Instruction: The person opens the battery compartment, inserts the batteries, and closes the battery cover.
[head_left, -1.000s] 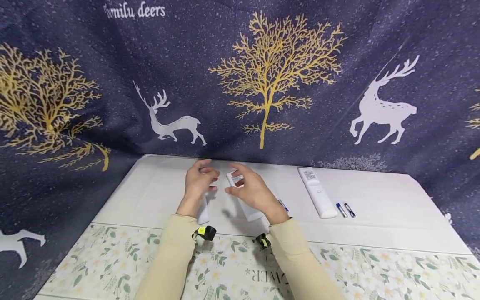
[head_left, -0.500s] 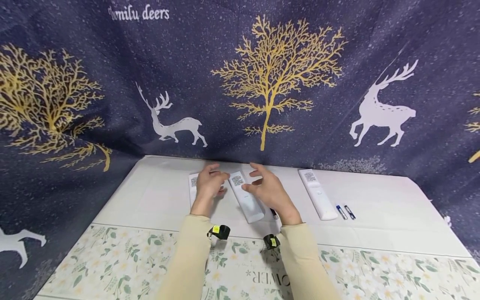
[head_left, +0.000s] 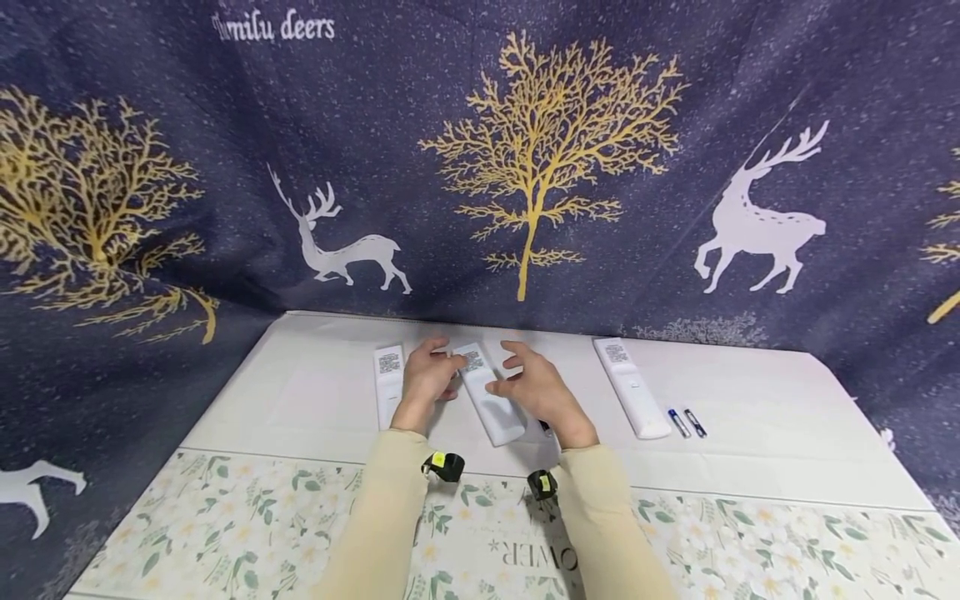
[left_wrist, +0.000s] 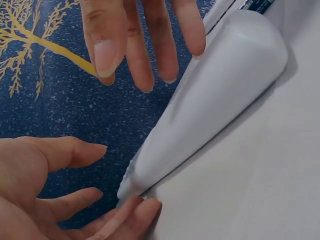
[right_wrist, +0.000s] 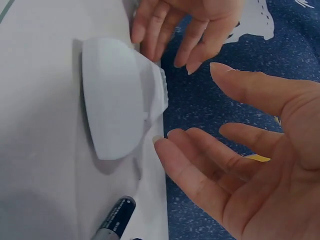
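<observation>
A white remote control (head_left: 495, 410) lies back side up on the white table, between my two hands. My left hand (head_left: 426, 380) is at its left side, with fingers loosely bent beside the labelled far end. In the left wrist view, the left fingertips overlap the narrow end of the remote (left_wrist: 215, 95). On the other side, my right hand (head_left: 543, 390) hovers with fingers spread and nothing in its grasp. A dark-and-silver battery (right_wrist: 117, 216) lies by the remote, mostly hidden under the right hand in the head view.
Left of the hands lies a second white remote (head_left: 389, 383), partly covered by the left hand. Farther right are a third remote (head_left: 633, 392) and two batteries (head_left: 687, 422). A floral mat (head_left: 247, 508) covers the near side; a dark blue deer-print cloth (head_left: 450, 167) hangs behind.
Both hands have shifted right, the left now beside the middle remote. The left remote, earlier mostly covered by the left hand, shows more. The remotes stay in place.
</observation>
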